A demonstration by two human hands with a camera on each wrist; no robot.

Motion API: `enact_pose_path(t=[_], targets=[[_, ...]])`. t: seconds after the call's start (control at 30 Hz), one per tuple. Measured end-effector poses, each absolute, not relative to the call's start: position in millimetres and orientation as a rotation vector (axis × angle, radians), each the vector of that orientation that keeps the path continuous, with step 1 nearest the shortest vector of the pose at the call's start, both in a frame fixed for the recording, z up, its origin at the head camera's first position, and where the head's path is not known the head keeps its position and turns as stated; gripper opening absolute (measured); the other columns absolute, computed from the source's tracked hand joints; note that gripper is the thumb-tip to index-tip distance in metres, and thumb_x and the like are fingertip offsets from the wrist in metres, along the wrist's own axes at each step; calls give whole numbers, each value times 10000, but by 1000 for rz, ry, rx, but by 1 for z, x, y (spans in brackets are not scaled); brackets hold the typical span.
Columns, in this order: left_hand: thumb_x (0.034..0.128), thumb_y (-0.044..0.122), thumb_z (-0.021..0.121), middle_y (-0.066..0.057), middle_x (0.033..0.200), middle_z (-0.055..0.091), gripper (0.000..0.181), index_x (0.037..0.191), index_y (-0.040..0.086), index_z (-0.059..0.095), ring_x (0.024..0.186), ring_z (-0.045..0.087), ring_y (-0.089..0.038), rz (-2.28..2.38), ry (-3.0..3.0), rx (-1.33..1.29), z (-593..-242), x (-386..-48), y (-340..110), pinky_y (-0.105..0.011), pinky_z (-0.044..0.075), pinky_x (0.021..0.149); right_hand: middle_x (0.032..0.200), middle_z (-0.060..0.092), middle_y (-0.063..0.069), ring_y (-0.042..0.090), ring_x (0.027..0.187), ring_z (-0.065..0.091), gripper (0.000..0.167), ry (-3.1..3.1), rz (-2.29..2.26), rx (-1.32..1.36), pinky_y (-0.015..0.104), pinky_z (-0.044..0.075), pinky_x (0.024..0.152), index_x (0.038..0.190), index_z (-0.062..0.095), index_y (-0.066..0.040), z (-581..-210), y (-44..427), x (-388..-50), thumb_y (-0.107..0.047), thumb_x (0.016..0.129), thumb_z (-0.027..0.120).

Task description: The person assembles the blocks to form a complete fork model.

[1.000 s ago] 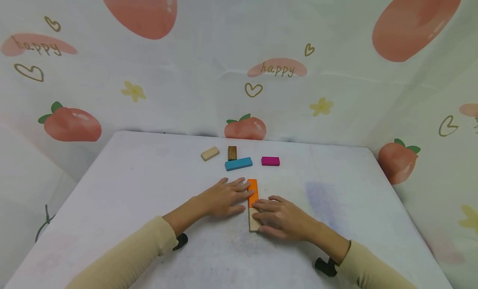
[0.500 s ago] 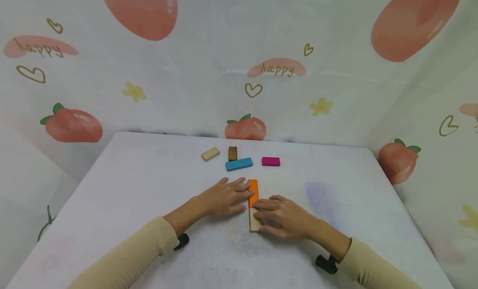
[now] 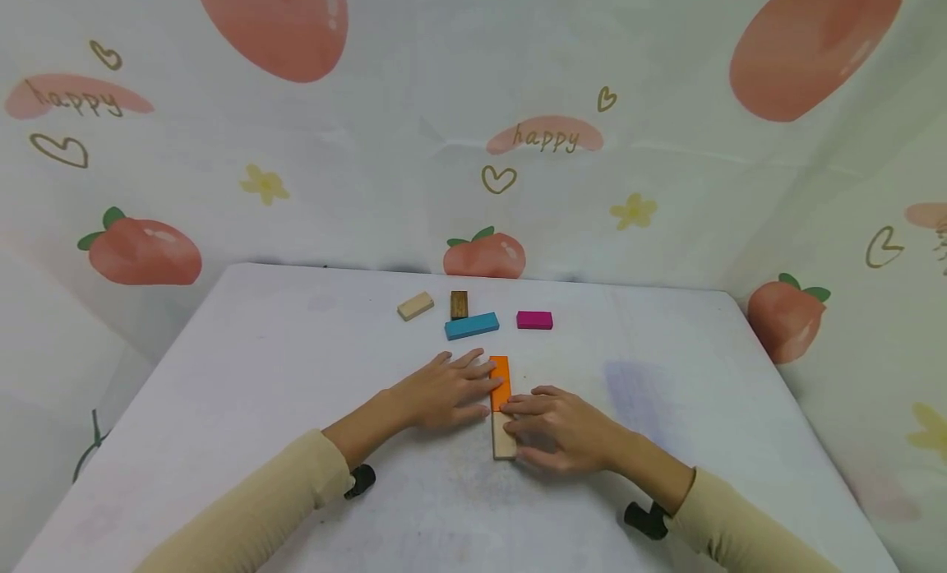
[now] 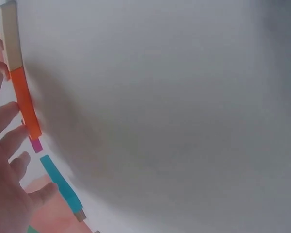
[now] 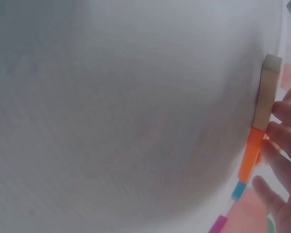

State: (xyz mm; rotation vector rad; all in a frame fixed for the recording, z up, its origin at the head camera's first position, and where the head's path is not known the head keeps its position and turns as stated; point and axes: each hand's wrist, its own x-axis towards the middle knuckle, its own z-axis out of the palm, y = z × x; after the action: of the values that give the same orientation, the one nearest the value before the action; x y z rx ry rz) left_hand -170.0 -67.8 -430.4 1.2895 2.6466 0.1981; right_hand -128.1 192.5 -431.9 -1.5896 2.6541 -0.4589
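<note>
On the counter point(image 3: 281, 351), the right hand point(image 3: 565, 433), fingers extended, touches the near wooden block point(image 3: 502, 443). The orange block point(image 3: 501, 366) meets its far end, with the left hand point(image 3: 444, 392) spread against it; uneven pressing, I'd say, could skew the pair.

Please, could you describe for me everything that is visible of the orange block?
The orange block is a plain, narrow bar with straight edges, apparently painted wood. It lies flat on the white table, its length running front to back, its near end meeting the pale block in one line. The left hand touches its far half with fingertips; the right hand touches around its near end.
</note>
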Motion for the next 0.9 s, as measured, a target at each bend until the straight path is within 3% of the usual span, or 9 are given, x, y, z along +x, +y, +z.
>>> enact_pose_path(t=[0.3, 0.6, 0.9], targets=[[1024, 476, 475, -29, 1579, 382, 538, 1499, 225, 475, 1496, 245, -266, 187, 2766, 1231, -427, -180, -74, -593, 300, 1125, 1346, 632, 11, 173, 1279, 561, 337, 2665, -437, -1584, 479, 454, 1034, 1219, 733, -169, -432, 192, -128, -335, 945, 628], [1015, 442, 513, -125, 1573, 374, 608, 1504, 87, 444, 1436, 360, -330, 218, 2923, 904, -427, -192, -83, -633, 298, 1105, 1318, 650, 7, 175, 1262, 572, 325, 2675, -457, -1590, 467, 458, 1030, 1197, 745, -167, -432, 192, -127, -328, 934, 644], [1020, 470, 489, -138, 1614, 281, 673, 1533, 50, 371, 1476, 283, -320, 272, 2844, 793, -433, -201, -85, -624, 215, 1148, 1322, 648, 16, 180, 1266, 570, 320, 2670, -466, -1570, 465, 455, 1035, 1196, 744, -160, -430, 191, -127, -313, 931, 651]])
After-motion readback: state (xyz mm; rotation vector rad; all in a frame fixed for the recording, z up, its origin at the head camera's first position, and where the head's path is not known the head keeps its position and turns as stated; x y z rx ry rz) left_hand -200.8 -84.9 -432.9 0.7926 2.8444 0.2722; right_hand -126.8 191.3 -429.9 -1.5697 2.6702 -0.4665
